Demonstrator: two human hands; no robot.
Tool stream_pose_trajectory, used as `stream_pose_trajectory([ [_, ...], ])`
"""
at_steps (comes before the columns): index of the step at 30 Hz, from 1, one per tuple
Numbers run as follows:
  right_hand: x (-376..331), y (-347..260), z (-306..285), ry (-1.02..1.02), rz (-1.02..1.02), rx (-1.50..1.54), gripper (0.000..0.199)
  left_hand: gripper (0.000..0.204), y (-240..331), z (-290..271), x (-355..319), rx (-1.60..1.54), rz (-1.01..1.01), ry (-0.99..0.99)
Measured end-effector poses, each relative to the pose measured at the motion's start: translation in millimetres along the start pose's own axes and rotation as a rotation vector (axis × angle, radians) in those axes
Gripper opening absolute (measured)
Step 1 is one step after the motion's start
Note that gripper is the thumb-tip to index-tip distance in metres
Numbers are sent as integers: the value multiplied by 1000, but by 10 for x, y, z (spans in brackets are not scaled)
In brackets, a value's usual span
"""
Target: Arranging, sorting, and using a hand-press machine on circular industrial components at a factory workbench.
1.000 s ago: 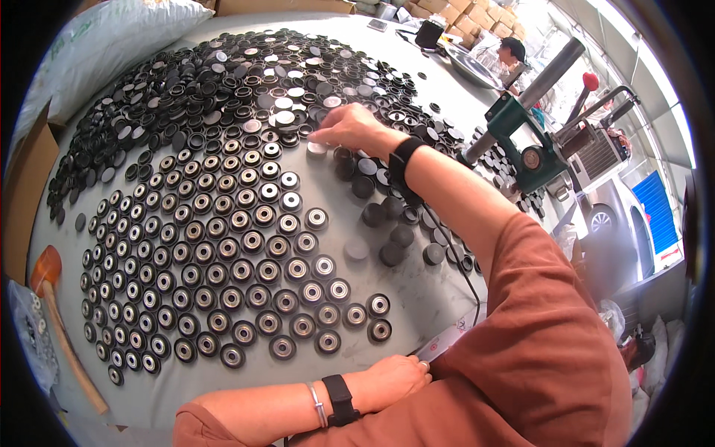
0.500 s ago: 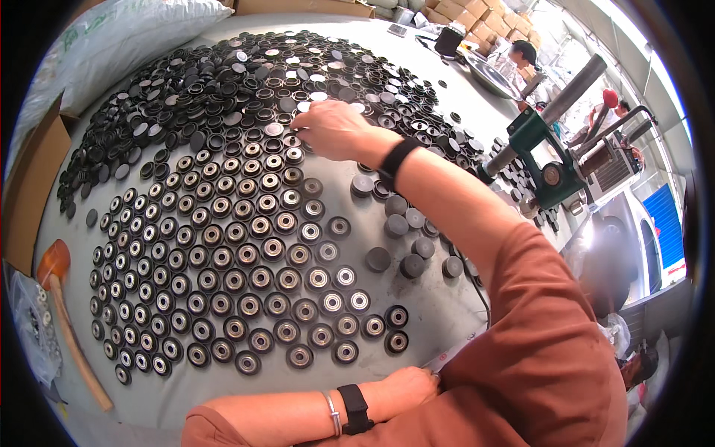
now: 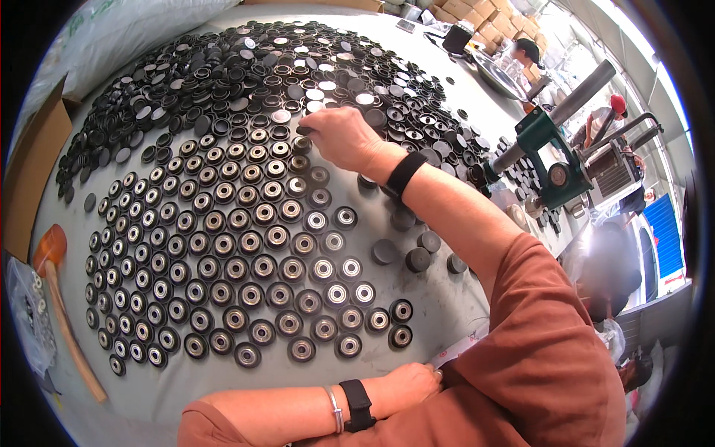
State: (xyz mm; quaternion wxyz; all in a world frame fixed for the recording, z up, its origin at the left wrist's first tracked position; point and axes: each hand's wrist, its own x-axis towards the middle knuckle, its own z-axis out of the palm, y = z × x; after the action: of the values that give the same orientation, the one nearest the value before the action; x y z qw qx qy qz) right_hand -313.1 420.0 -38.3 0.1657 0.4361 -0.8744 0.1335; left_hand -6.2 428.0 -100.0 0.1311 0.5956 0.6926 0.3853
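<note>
Hundreds of small black round parts cover the grey surface (image 3: 447, 313): a loose heap (image 3: 246, 67) fills the upper part of the frame, and below it, centre-left, lie ordered rows of discs (image 3: 223, 261) with pale metal centres facing up. The right hand (image 3: 339, 134) reaches across to the top of those rows, where they meet the heap, its fingers (image 3: 309, 130) pinched together on one dark disc (image 3: 304, 131) at the end of a row. The left hand (image 3: 406, 384) rests at the lower edge of the frame against the surface's near rim; whether its fingers are curled on anything I cannot tell. To place this piece well, I judge it should go down flat, metal centre up, just beside its neighbour and in line with the row, without nudging the discs already set. A few plain black caps (image 3: 406, 249) stand apart right of centre. A wooden-handled mallet with an orange head (image 3: 52, 249) lies at the left edge, near a cardboard box (image 3: 30, 171). At the right stands a green hand press (image 3: 555, 153) with a long lever. Beyond it are cartons and other people, in bright daylight.
</note>
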Motion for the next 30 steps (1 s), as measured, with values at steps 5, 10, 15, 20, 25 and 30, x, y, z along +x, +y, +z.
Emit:
stream_pose_trajectory([
  [5, -71, -81, 66, -9, -72, -44, 16, 22, 25, 10, -25, 83, 12, 75],
  [10, -103, -178, 1, -123, -91, -69, 28, 20, 8, 4, -22, 15, 17, 59],
  [15, -81, -208, -11, -187, -124, -69, 13, 19, 41, -64, 25, -7, -80, -22],
  [20, 37, -135, -60, -284, -60, 5, 19, 12, 82, -107, 37, -181, -137, 50],
  [25, -146, -72, -54, -265, -87, -120, 8, 17, 60, -162, -14, -16, 0, -41],
  [30, -666, 39, -520, -280, -26, -139, 13, 19, 81, -166, 21, -7, -15, -95],
])
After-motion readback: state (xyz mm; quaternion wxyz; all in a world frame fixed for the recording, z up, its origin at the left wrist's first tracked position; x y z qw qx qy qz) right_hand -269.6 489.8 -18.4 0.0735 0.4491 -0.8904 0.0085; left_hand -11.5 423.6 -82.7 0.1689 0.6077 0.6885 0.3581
